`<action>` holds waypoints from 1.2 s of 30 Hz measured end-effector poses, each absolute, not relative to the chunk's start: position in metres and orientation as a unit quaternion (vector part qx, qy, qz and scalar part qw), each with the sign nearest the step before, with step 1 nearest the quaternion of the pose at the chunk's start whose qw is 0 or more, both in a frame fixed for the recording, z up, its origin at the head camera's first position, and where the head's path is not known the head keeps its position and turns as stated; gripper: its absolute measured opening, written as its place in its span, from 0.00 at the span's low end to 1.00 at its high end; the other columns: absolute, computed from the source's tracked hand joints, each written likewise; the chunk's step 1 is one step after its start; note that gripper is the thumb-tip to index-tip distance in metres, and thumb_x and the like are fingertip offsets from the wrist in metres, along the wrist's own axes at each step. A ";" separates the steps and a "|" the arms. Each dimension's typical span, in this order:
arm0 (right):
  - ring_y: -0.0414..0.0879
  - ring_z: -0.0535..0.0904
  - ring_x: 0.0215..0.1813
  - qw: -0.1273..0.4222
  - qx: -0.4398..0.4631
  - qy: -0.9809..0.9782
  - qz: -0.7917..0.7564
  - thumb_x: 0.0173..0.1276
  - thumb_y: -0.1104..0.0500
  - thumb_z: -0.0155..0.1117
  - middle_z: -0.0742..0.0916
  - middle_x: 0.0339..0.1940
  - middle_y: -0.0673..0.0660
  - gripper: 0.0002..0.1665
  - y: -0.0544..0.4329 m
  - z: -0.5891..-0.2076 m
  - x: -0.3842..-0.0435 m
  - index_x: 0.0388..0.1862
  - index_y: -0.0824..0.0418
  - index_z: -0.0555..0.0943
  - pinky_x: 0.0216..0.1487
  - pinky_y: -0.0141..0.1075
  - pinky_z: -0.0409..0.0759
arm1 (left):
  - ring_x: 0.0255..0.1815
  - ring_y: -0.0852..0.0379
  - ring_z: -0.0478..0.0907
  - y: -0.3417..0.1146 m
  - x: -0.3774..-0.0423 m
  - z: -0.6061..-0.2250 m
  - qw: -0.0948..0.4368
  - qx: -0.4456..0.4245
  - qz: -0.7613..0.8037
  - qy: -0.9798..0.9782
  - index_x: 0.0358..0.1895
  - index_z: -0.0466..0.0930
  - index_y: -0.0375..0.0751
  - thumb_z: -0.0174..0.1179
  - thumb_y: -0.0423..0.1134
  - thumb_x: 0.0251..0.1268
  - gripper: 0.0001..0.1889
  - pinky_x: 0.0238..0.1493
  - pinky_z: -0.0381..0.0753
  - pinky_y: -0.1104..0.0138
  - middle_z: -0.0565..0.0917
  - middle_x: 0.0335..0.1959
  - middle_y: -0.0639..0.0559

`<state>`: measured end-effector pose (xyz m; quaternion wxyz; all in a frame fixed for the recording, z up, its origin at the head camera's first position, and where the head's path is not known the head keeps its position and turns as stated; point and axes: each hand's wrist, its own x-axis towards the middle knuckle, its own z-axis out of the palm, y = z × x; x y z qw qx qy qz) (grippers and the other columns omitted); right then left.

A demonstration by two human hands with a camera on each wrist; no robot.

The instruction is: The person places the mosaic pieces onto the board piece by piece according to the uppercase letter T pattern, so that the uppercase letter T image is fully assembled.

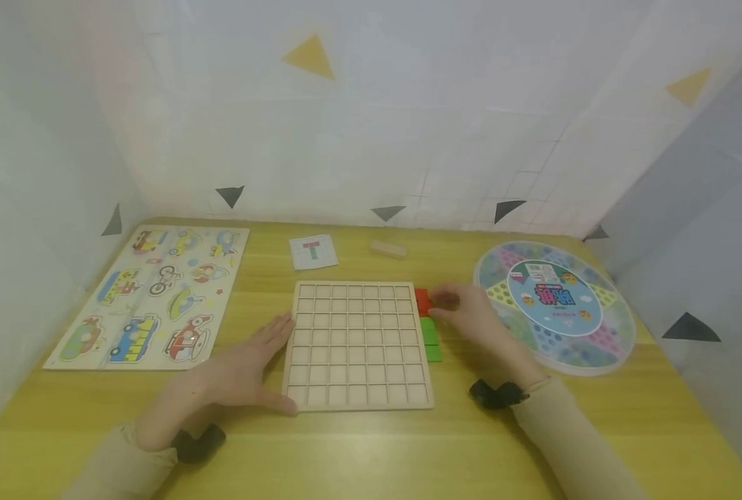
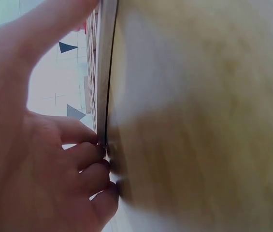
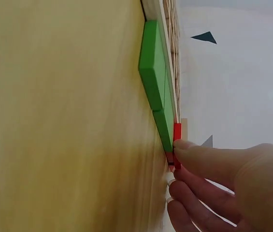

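Note:
A square wooden grid board [image 1: 358, 345] lies in the middle of the table. My left hand [image 1: 241, 368] rests against its left side, fingers stretched along the edge and thumb at the near left corner; the left wrist view has the fingertips right at the board's edge [image 2: 102, 87]. On the opposite side, my right hand [image 1: 473, 316] pinches a red tile [image 3: 177, 130] between thumb and finger. Red pieces [image 1: 421, 303] show beside the board's right edge, partly behind the fingertips. Nearer to me lie green tiles [image 1: 430, 340], placed end to end along the same edge.
A small card [image 1: 324, 257] with a red and green T pattern lies behind the board, next to a pale wooden block [image 1: 389, 248]. On the left is a vehicle picture puzzle [image 1: 221, 323]; on the right, a round patterned game box [image 1: 554, 354]. A patterned wall [image 1: 371, 139] stands behind.

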<state>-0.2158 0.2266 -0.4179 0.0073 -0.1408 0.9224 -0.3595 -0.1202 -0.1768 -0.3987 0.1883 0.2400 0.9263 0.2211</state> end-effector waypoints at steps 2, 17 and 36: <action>0.53 0.86 0.52 0.000 -0.147 0.924 -0.353 0.63 0.60 0.74 0.90 0.48 0.59 0.17 0.227 -0.419 -0.216 0.51 0.62 0.85 0.57 0.50 0.83 | 0.82 0.38 0.38 -0.177 -0.120 -0.399 0.188 0.240 0.219 0.927 0.81 0.39 0.36 0.67 0.76 0.41 0.72 0.78 0.49 0.43 0.38 0.83 0.40; 0.54 0.88 0.48 -0.032 -0.175 0.933 -0.312 0.62 0.59 0.75 0.90 0.46 0.60 0.17 0.225 -0.420 -0.215 0.48 0.64 0.86 0.54 0.49 0.85 | 0.82 0.38 0.38 -0.178 -0.119 -0.401 0.185 0.248 0.224 0.924 0.81 0.39 0.36 0.66 0.77 0.43 0.71 0.78 0.50 0.42 0.37 0.83 0.40; 0.56 0.86 0.51 -0.039 -0.167 0.935 -0.310 0.64 0.56 0.73 0.90 0.47 0.59 0.17 0.223 -0.401 -0.205 0.50 0.63 0.86 0.54 0.51 0.84 | 0.82 0.37 0.37 -0.179 -0.119 -0.402 0.186 0.251 0.224 0.923 0.81 0.38 0.37 0.66 0.77 0.43 0.71 0.78 0.49 0.42 0.37 0.83 0.40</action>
